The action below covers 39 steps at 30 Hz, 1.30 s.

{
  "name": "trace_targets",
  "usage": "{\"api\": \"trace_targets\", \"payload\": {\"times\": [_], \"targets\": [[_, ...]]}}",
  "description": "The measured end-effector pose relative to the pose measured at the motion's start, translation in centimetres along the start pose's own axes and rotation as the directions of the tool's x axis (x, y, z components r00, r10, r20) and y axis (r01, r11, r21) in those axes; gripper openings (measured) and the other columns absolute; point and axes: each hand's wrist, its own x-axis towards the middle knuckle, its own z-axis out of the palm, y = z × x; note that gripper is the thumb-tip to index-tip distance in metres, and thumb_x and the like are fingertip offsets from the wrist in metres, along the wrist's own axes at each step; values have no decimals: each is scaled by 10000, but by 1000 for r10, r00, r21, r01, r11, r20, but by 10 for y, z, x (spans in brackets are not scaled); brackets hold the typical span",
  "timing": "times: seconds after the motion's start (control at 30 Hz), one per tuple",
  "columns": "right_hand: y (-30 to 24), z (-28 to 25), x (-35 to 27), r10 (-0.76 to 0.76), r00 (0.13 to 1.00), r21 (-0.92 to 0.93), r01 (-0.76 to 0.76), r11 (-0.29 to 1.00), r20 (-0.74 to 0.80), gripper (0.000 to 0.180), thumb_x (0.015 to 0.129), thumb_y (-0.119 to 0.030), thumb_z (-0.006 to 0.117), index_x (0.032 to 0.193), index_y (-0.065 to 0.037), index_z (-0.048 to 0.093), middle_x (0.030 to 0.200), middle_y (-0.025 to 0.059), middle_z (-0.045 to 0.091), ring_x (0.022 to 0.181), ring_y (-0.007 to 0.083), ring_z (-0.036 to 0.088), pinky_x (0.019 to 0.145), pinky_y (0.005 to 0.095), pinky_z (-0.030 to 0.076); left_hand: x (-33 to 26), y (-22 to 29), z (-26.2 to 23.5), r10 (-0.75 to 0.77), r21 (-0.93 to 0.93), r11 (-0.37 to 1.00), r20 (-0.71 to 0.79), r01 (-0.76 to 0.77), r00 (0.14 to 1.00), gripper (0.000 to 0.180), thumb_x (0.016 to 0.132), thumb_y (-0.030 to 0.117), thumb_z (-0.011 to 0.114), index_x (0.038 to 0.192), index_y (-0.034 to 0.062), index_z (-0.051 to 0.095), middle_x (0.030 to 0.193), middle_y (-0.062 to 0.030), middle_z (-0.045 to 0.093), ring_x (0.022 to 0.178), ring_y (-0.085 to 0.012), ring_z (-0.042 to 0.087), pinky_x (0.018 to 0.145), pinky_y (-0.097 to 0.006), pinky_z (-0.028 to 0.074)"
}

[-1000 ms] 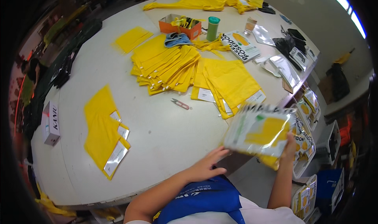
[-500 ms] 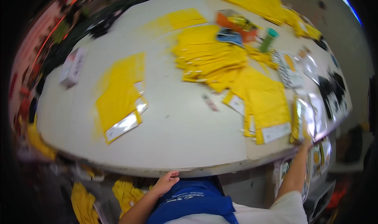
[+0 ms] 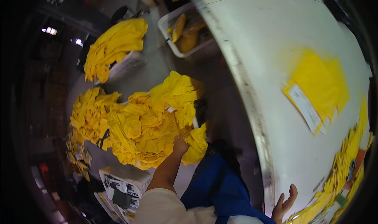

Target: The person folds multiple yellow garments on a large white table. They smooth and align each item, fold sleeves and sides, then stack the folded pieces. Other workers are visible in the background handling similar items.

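Observation:
A large heap of crumpled yellow garments lies low on the left, beside the table. My left hand reaches into its near right side, its fingers partly hidden by cloth and closed on a fold of a yellow garment. My right hand hovers by the near edge of the white table, fingers apart and holding nothing. On the table, a small stack of folded yellow garments in clear bags has white labels along one end.
Another yellow garment pile rests farther back on the left. A white plastic bin with yellow items stands near the table's side. Bundled printed packaging sits lower left. More yellow garments lie at the table's right.
The view has swung left, bringing the garment heap into sight. My left hand has left the table's edge for the heap. My right hand has come away from the shiny packets.

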Motion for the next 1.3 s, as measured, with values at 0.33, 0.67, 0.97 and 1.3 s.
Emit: {"api": "trace_targets", "payload": {"times": [0.33, 0.67, 0.97, 1.3], "targets": [[-19, 114, 106, -202, 979, -251, 193, 949, -9, 358, 928, -138, 572, 1230, 26, 472, 1227, 186, 481, 1056, 294, 500, 816, 356, 464, 246, -16, -130, -27, 401, 904, -287, 145, 958, 574, 777, 261, 691, 1313, 179, 499, 1430, -118, 403, 1326, -327, 343, 961, -451, 417], [-167, 249, 86, 124, 673, 416, -580, 700, 729, 585, 806, -120, 644, 1340, -27, 422, 1232, 169, 515, 1114, 268, 534, 938, 351, 432, -56, -20, -121, 450, -901, 372, 387, 224, 805, 407, 844, 17, 582, 1247, 49, 531, 1161, -59, 606, 1042, -166, 584, 921, -317, 468], [-334, 235, 131, -232, 168, 285, -624, 727, 958, 571, 753, 13, 553, 1317, 2, 467, 1181, 99, 586, 1086, 219, 580, 948, 308, 451, -178, 29, -136, 787, -837, 522, 398, -165, 472, 524, 895, 149, 597, 1370, 36, 405, 1334, -81, 499, 1221, -201, 478, 1030, -318, 369], [-542, 2, 143, -913, 241, 889, -406, 214, 329, 545, 741, -22, 604, 1276, -4, 503, 1097, 78, 607, 993, 153, 578, 895, 275, 441, -194, 70, -371, 547, -670, 527, -204, -524, 812, 399, 901, 159, 571, 1283, 57, 516, 1293, -84, 538, 1199, -223, 501, 998, -348, 409]]}}
